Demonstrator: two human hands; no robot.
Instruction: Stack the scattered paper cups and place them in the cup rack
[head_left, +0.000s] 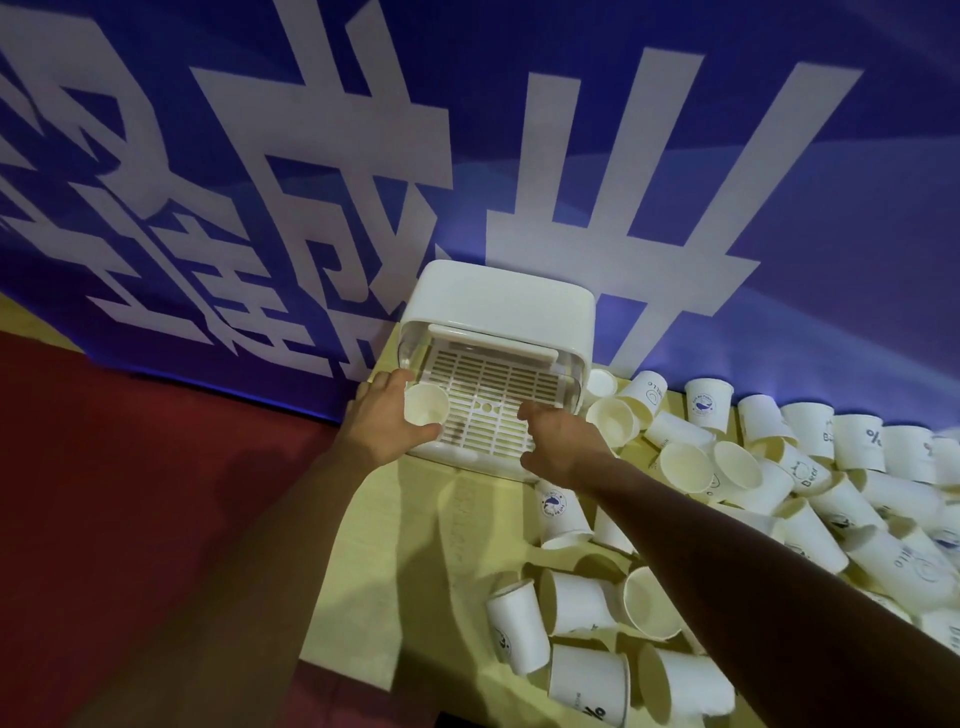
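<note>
Left grip (382, 423): paper cup (426, 410) is being held at the cup rack's (498, 306) left front.
Right grip (561, 441): the cup rack's front edge is being held.

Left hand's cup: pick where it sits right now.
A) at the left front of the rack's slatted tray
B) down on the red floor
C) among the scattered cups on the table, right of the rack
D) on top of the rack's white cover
A: the left hand holds the paper cup, mouth toward the camera, at the left front of the slatted tray of the cup rack.
</note>
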